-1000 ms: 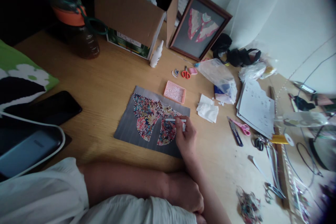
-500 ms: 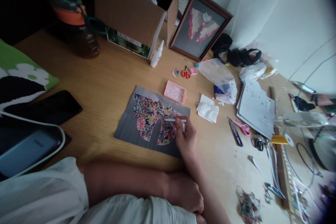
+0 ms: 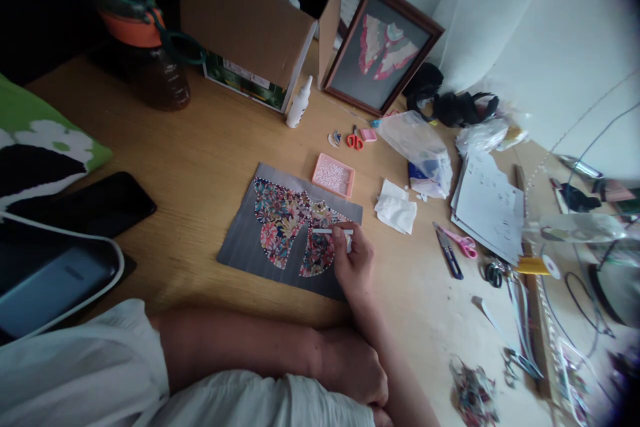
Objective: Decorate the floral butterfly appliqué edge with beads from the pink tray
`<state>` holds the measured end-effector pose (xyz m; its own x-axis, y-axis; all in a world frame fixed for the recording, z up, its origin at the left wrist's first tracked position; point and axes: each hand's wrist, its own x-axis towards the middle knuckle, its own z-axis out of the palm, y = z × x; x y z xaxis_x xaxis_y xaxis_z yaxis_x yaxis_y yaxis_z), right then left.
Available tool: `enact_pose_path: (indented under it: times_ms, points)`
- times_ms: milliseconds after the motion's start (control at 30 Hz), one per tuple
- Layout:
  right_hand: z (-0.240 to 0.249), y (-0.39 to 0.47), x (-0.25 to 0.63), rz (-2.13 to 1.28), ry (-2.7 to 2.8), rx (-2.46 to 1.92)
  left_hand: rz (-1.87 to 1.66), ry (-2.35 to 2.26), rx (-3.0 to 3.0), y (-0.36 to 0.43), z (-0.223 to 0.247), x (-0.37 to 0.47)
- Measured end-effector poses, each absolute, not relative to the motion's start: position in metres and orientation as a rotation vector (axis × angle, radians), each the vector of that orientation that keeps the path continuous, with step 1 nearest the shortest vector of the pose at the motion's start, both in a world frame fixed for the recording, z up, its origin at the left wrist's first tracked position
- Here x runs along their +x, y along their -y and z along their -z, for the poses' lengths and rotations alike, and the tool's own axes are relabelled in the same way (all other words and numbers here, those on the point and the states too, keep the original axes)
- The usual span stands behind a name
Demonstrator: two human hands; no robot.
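My right hand (image 3: pixel 354 260) pinches a slim white pen-like stick (image 3: pixel 330 231), held nearly level over the right wing of a floral fabric butterfly (image 3: pixel 280 223). White bead-like dots line much of the butterfly's edge. The butterfly lies on a dark grey sheet (image 3: pixel 240 240) on the table. Just beyond the sheet's back edge, a pink tray (image 3: pixel 334 175) holds many tiny whitish-pink pieces. Closed, my left hand (image 3: pixel 353 367) rests low in front of me against my right forearm. Its fingertips and anything inside them are hidden.
A white nozzle bottle (image 3: pixel 299 105), small red-handled scissors (image 3: pixel 355 139) and a framed butterfly (image 3: pixel 385 47) stand or lie behind. To the right are crumpled tissue (image 3: pixel 395 207), a cutter knife (image 3: pixel 449 252) and papers (image 3: pixel 487 207). A phone (image 3: pixel 113 203) and a drink bottle (image 3: pixel 155 67) are left.
The white stick has shifted slightly left and down over the right wing, with a small move of my right hand. My left hand stays in place.
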<state>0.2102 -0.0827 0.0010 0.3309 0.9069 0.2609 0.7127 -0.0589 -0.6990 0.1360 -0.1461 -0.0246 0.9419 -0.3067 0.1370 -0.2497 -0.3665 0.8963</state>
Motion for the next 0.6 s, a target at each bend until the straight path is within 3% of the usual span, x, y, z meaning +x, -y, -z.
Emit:
enact_pose_path:
  times_ms: [600]
  points:
    - [0.001,0.082,0.21,-0.325,1.411,-1.841,0.138,0.384,1.993,0.139,0.014,0.134]
